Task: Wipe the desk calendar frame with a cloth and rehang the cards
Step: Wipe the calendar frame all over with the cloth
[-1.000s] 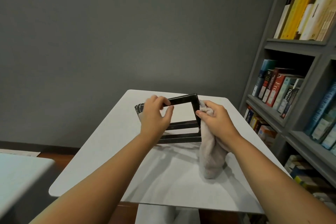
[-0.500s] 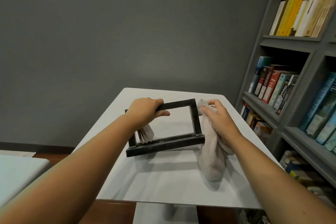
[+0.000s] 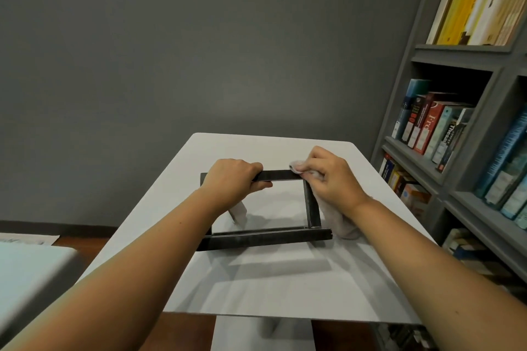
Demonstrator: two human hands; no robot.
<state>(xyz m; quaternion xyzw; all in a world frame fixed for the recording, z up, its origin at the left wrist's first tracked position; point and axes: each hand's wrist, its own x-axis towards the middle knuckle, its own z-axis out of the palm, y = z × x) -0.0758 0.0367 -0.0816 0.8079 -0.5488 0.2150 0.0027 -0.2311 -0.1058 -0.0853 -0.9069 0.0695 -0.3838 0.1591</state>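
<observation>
The calendar frame (image 3: 271, 238) is standing on the white table (image 3: 285, 288): left hand (image 3: 232, 179) is gripping its top bar, fingers curled round, while right hand (image 3: 333, 179) is pinching the cloth (image 3: 339, 222) against the corner; firm bracing should prevent tipping

Dark frame (image 3: 275, 175) I hold with a faint sheen, perhaps painted wood, soft matt beige cloth (image 3: 339, 224) under my right hand (image 3: 333, 179), smooth matt white table (image 3: 285, 279), pale paper cards (image 3: 239, 212)
</observation>
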